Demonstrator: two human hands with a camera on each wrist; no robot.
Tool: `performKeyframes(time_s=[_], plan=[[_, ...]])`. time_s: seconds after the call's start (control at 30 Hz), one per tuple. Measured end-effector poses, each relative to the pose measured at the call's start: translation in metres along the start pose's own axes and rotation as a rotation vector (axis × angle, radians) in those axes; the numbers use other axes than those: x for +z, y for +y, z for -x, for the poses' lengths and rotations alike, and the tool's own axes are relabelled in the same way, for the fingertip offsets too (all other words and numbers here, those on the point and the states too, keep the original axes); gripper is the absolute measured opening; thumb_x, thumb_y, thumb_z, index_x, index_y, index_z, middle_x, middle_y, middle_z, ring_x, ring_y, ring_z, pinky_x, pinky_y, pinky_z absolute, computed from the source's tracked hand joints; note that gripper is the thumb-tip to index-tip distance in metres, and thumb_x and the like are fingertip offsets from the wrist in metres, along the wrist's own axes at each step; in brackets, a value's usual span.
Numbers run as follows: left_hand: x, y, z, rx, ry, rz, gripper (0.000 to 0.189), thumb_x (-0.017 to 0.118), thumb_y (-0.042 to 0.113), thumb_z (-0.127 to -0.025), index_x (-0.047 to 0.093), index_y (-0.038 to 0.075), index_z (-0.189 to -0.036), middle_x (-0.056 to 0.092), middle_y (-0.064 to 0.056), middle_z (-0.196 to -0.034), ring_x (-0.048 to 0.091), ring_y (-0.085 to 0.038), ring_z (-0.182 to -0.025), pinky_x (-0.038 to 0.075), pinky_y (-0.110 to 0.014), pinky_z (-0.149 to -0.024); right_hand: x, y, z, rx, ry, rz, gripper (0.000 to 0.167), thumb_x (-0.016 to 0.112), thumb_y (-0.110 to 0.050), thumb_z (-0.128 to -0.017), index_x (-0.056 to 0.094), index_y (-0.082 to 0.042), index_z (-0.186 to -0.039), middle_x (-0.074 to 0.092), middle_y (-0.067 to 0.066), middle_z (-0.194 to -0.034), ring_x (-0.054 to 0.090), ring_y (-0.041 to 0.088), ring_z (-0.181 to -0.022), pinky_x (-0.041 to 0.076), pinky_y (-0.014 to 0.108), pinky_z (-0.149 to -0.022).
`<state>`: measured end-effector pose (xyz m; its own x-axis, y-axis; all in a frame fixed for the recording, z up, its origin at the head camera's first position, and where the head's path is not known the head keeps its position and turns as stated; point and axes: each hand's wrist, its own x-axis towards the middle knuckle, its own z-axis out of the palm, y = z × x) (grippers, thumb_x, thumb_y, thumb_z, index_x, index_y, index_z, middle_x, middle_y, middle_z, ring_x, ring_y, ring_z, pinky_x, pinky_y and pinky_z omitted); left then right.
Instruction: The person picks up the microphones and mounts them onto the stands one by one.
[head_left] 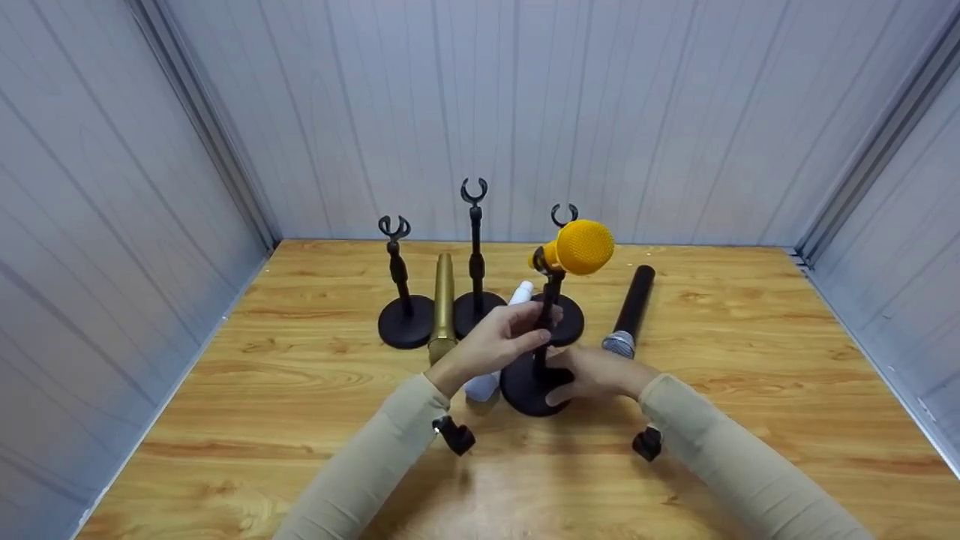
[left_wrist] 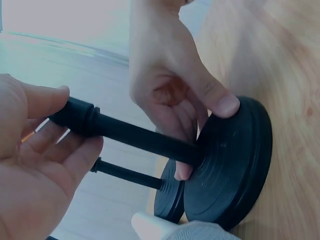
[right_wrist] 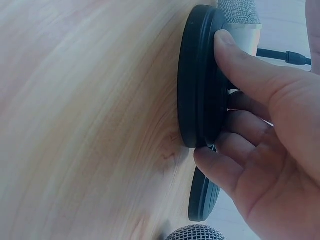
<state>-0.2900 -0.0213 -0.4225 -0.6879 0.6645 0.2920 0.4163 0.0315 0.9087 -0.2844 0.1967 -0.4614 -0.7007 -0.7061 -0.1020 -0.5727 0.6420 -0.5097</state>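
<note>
A black microphone stand [head_left: 529, 394] bears a yellow microphone [head_left: 585, 247] in its top clip, tilted with the round head to the right. My left hand [head_left: 499, 341] grips the pole, thumb on one side and fingers on the other around the dark collar [left_wrist: 75, 116]. Low at the round base [left_wrist: 235, 155], my right hand [head_left: 600, 373] holds its edge; in the right wrist view the thumb [right_wrist: 240, 55] presses the top face and a fingertip sits at the rim. A white microphone [head_left: 481, 386] lies just left of the base, partly hidden by my left hand.
Three other black stands with bare clips, a left one [head_left: 405, 324], a taller middle one [head_left: 477, 262] and a right one [head_left: 571, 321], stand behind. A gold microphone [head_left: 444, 300] lies between two of them. A black microphone [head_left: 636, 300] with silver head lies right. Panelled walls enclose the table.
</note>
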Motion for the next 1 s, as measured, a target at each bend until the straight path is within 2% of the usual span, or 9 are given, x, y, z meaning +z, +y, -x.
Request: performKeyframes(time_s=[0.17,0.3,0.43,0.53,0.67,0.8,1.0], plan=[[-0.001,-0.004,0.0,0.035,-0.007,-0.052,0.03,0.058,0.003,-0.103,0.06,-0.004,-0.132,0.065,-0.01,-0.129,0.062,-0.017,-0.115,0.05,-0.033,-0.099,0.004,0.001,-0.001,0.014,-0.009,-0.012,0.051,0.08,-0.034,-0.089,0.067,-0.006,-0.13,0.06,0.012,-0.14,0.053,0.029,-0.13,0.038,0.049,-0.112],[-0.006,-0.005,0.001,0.052,0.007,-0.067,0.03,0.057,0.002,-0.103,0.06,-0.005,-0.132,0.064,-0.012,-0.129,0.061,-0.023,-0.116,0.05,-0.037,-0.099,0.006,-0.005,-0.006,0.055,0.001,-0.002,0.06,0.083,-0.04,-0.085,0.065,-0.005,-0.131,0.061,0.013,-0.138,0.056,0.029,-0.126,0.04,0.048,-0.11],[-0.011,-0.006,-0.002,0.032,0.016,-0.071,0.031,0.056,0.004,-0.104,0.059,-0.005,-0.134,0.063,-0.01,-0.132,0.059,-0.024,-0.124,0.049,-0.036,-0.102,0.007,-0.009,-0.012,0.048,0.046,0.042,0.058,0.083,-0.038,-0.085,0.065,-0.003,-0.128,0.062,0.014,-0.136,0.059,0.028,-0.121,0.044,0.046,-0.107],[-0.017,-0.006,-0.003,0.006,0.001,-0.1,0.028,0.057,0.007,-0.104,0.061,-0.001,-0.131,0.064,-0.007,-0.13,0.059,-0.025,-0.124,0.049,-0.034,-0.102,0.007,-0.008,-0.017,0.021,0.057,0.055,0.058,0.084,-0.036,-0.085,0.065,-0.003,-0.129,0.06,0.013,-0.137,0.058,0.028,-0.122,0.043,0.046,-0.107],[-0.023,-0.002,-0.003,-0.014,-0.032,-0.203,0.024,0.059,0.011,-0.104,0.063,0.006,-0.127,0.065,-0.004,-0.124,0.062,-0.024,-0.118,0.05,-0.033,-0.1,0.007,-0.007,-0.019,0.032,0.044,0.039,0.061,0.083,-0.037,-0.085,0.064,-0.003,-0.131,0.059,0.014,-0.139,0.056,0.029,-0.126,0.041,0.047,-0.11],[-0.027,0.004,-0.005,-0.021,-0.036,-0.318,0.024,0.061,0.013,-0.103,0.063,0.008,-0.126,0.067,-0.003,-0.123,0.065,-0.02,-0.115,0.05,-0.03,-0.098,0.005,-0.007,-0.02,0.044,0.038,0.024,0.064,0.083,-0.038,-0.086,0.062,-0.003,-0.135,0.057,0.016,-0.142,0.054,0.031,-0.129,0.039,0.048,-0.112],[-0.025,0.006,-0.007,-0.018,-0.016,-0.382,0.023,0.063,0.014,-0.102,0.065,0.007,-0.124,0.068,-0.004,-0.121,0.065,-0.018,-0.111,0.052,-0.028,-0.094,0.005,-0.006,-0.021,0.021,0.048,0.028,0.061,0.083,-0.036,-0.086,0.063,-0.002,-0.133,0.057,0.016,-0.142,0.054,0.031,-0.129,0.038,0.048,-0.112]])
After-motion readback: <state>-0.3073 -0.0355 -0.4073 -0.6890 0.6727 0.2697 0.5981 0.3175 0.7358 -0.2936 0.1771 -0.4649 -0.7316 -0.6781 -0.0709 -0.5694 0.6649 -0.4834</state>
